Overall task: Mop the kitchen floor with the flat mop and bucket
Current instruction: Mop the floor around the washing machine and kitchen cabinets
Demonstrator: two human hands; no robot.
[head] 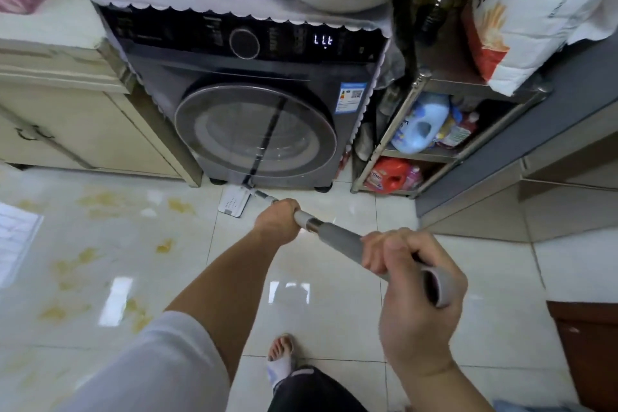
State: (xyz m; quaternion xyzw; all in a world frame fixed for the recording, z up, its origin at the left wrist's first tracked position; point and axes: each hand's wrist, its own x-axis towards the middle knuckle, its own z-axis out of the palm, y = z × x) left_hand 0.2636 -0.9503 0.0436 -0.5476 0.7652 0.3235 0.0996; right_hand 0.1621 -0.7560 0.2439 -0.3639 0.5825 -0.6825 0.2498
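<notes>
The flat mop's white head (234,204) lies on the glossy tiled floor (301,311), right at the foot of the washing machine. Its grey handle (337,237) runs back toward me. My left hand (277,219) grips the handle lower down, near the metal collar. My right hand (411,278) grips the handle's grey top end, close to the camera. No bucket is in view.
A dark front-loading washing machine (257,124) stands ahead, with a cream cabinet (67,117) to its left. A metal rack (444,154) with detergent bottles stands on the right. Yellowish stains (87,264) mark the floor at left. My sandalled foot (281,358) is below.
</notes>
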